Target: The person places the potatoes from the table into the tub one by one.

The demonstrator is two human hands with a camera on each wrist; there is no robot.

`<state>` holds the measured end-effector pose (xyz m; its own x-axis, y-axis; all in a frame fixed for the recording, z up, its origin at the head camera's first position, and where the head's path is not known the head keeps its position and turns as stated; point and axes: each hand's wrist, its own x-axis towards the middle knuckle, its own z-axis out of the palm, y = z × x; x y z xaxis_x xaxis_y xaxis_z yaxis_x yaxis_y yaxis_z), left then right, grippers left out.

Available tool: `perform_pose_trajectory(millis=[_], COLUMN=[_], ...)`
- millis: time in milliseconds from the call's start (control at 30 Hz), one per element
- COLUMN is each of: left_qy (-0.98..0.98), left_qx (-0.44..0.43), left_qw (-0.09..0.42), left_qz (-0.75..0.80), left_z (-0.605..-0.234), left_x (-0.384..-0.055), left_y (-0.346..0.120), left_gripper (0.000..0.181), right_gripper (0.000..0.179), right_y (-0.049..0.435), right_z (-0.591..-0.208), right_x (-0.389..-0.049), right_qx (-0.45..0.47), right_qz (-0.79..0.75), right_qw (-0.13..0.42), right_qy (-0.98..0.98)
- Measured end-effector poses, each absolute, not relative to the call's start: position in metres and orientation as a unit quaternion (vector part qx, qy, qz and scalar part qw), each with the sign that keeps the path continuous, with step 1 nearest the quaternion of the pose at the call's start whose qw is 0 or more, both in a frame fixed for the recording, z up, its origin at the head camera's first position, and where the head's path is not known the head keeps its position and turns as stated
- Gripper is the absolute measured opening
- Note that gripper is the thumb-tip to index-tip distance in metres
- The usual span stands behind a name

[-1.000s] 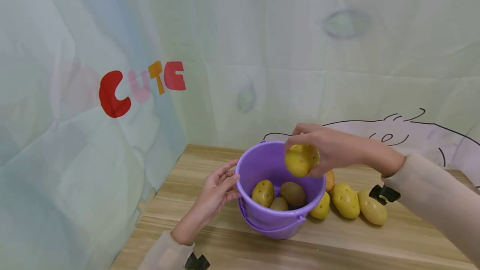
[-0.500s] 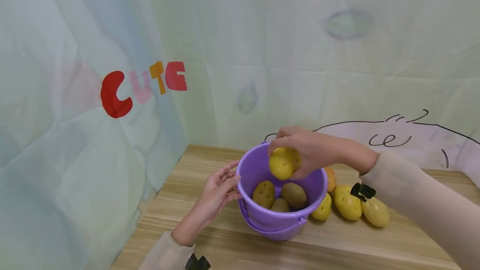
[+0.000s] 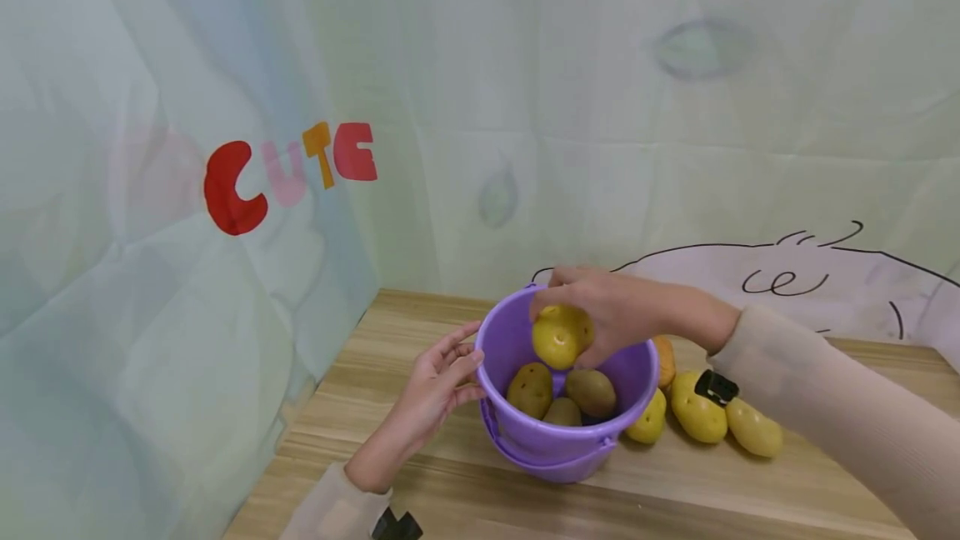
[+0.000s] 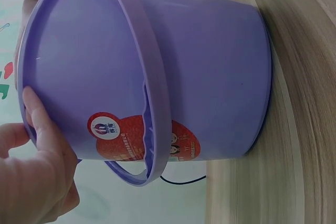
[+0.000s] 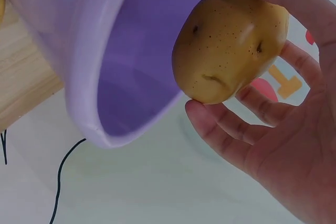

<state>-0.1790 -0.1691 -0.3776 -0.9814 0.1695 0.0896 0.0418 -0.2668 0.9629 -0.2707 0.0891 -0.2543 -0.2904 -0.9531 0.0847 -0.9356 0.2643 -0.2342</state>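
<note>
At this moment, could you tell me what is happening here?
A person's right hand holds a yellow potato at the mouth of a purple bucket, while the left hand holds its rim. Three potato-like things show inside. Three more, and a partly hidden orange thing, lie on the table beside it.

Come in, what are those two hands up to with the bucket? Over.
Right hand gripping yellow potato, at mouth of purple bucket. Left hand touching the bucket. Second potato inside; nothing seen blocking the opening.
</note>
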Motion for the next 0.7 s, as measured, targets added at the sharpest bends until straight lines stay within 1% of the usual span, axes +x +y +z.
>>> perform_pose_trajectory(millis=[300, 467, 700], left_qy=[0.600, 0.599, 0.601], left_qx=[0.087, 0.086, 0.084], left_qw=[0.040, 0.040, 0.039], left_qz=[0.794, 0.795, 0.794], left_z=[-0.377, -0.376, -0.377], left_x=[-0.178, -0.179, -0.178], left_y=[-0.168, -0.168, -0.168], left_gripper=[0.052, 0.051, 0.052], right_gripper=[0.054, 0.051, 0.047], right_y=[0.093, 0.096, 0.101], right_z=[-0.253, -0.248, -0.252], right_x=[-0.271, -0.272, -0.273], right_qx=[-0.581, -0.570, -0.570], right_qz=[-0.122, -0.138, -0.146], right_qw=[0.062, 0.061, 0.059], right_qy=[0.803, 0.808, 0.806])
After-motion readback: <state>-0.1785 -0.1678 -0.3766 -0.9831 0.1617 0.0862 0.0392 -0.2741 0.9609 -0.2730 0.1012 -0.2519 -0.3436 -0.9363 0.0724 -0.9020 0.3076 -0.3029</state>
